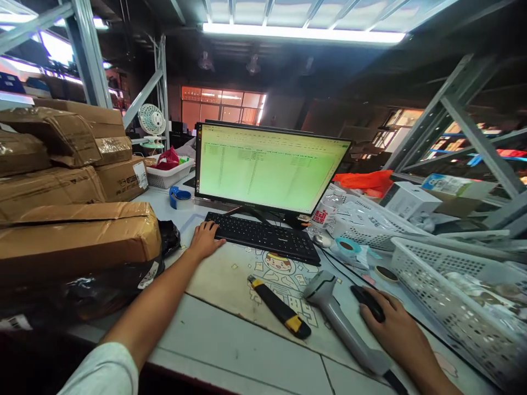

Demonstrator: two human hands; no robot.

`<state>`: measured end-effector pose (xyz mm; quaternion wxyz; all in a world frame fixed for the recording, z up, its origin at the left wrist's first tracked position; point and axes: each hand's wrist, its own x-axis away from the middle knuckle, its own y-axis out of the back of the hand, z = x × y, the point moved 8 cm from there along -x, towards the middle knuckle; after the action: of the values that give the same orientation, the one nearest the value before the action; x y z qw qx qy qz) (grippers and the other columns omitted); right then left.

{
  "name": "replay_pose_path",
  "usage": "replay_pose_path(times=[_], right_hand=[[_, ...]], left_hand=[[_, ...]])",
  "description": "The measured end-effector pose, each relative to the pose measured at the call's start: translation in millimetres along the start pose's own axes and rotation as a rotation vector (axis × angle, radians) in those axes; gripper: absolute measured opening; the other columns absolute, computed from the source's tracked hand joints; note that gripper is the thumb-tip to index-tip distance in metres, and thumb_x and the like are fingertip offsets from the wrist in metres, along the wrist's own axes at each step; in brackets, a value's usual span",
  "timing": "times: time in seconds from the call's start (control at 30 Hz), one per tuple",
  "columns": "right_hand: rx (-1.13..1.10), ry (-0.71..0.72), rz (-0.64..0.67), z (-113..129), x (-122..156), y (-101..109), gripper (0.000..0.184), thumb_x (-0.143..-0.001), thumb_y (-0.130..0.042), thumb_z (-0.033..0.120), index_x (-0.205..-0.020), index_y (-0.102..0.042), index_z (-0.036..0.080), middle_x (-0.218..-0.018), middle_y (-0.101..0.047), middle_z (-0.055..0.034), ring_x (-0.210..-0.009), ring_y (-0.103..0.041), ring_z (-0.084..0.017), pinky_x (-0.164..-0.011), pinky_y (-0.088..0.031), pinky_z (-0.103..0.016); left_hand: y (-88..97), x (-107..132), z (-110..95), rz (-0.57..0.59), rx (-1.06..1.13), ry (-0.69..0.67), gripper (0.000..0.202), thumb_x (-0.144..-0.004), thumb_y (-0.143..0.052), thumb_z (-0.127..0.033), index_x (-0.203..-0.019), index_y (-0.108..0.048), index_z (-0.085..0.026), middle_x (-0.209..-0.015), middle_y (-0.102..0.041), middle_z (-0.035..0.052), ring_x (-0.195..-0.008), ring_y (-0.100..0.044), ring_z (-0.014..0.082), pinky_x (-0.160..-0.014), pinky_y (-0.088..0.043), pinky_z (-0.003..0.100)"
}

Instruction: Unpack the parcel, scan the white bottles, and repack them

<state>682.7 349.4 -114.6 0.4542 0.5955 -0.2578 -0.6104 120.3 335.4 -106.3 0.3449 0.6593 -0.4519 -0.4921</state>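
Observation:
My left hand point(205, 240) rests at the left end of a black keyboard point(267, 237), fingers stretched out over its edge and the thumb on the mat. My right hand point(393, 323) is wrapped over a black computer mouse point(368, 303) on the right of the printed desk mat point(222, 280). Just left of that hand lies a grey barcode scanner point(349, 323) with its cable toward me. A yellow and black utility knife point(280, 307) lies on the mat between my hands. Behind the keyboard stands a monitor point(263, 170) showing a spreadsheet on a green background.
Cardboard boxes point(78, 230) are stacked at the left, with black plastic bags below. White baskets point(444, 280) line the right side. Near the monitor are a blue tape dispenser point(180, 198), a blue tape roll point(348, 246) and a bottle point(325, 211). A small fan point(151, 120) stands behind.

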Motion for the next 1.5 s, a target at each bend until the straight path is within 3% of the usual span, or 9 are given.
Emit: replay_pose_path(times=[0.3,0.57,0.83,1.0,1.5], right_hand=[[0.005,0.021,0.007,6.6,2.2,1.9,0.070,-0.089,-0.040,0.062,-0.131,-0.072,0.015,-0.133,-0.063,-0.0178,-0.105,-0.070,-0.040,-0.094,-0.059,-0.057],[0.002,-0.004,0.023,7.8,3.8,3.1,0.068,-0.088,-0.042,0.060,-0.132,-0.071,0.017,-0.137,-0.062,-0.0176,-0.105,-0.069,-0.041,-0.094,-0.058,-0.059],[-0.061,-0.026,0.050,1.8,-1.0,-2.1,0.077,-0.090,-0.036,0.072,-0.133,-0.069,0.017,-0.137,-0.063,-0.0178,-0.107,-0.069,-0.042,-0.092,-0.060,-0.061],[-0.105,0.047,0.068,5.1,-3.9,-5.5,0.077,-0.092,-0.037,0.073,-0.132,-0.070,0.017,-0.139,-0.061,-0.0184,-0.117,-0.067,-0.043,-0.101,-0.057,-0.062],[-0.078,0.104,0.051,6.1,-0.7,-7.2,0.069,-0.099,-0.037,0.065,-0.136,-0.069,0.017,-0.142,-0.059,-0.0168,-0.121,-0.064,-0.038,-0.105,-0.054,-0.060]], left_hand=[[-2.5,0.5,-1.6,0.042,0.011,0.002,0.060,-0.103,-0.060,-0.051,-0.156,-0.054,-0.022,-0.165,-0.042,0.0088,-0.155,-0.030,0.0343,-0.126,-0.029,0.052],[-2.0,0.6,-2.1,0.043,0.020,-0.001,0.059,-0.102,-0.058,-0.049,-0.155,-0.055,-0.022,-0.165,-0.042,0.0105,-0.154,-0.031,0.0354,-0.126,-0.029,0.052],[-4.4,0.3,-1.0,0.055,0.032,0.003,0.060,-0.103,-0.058,-0.048,-0.156,-0.054,-0.022,-0.166,-0.040,0.0086,-0.155,-0.030,0.0343,-0.127,-0.028,0.052],[-2.6,1.2,-1.9,0.051,0.035,0.001,0.059,-0.102,-0.058,-0.047,-0.156,-0.054,-0.022,-0.166,-0.041,0.0088,-0.155,-0.031,0.0338,-0.127,-0.028,0.052],[-3.7,2.7,-2.1,0.038,-0.004,0.002,0.059,-0.102,-0.059,-0.046,-0.155,-0.055,-0.022,-0.165,-0.043,0.0089,-0.154,-0.033,0.0341,-0.126,-0.031,0.051]])
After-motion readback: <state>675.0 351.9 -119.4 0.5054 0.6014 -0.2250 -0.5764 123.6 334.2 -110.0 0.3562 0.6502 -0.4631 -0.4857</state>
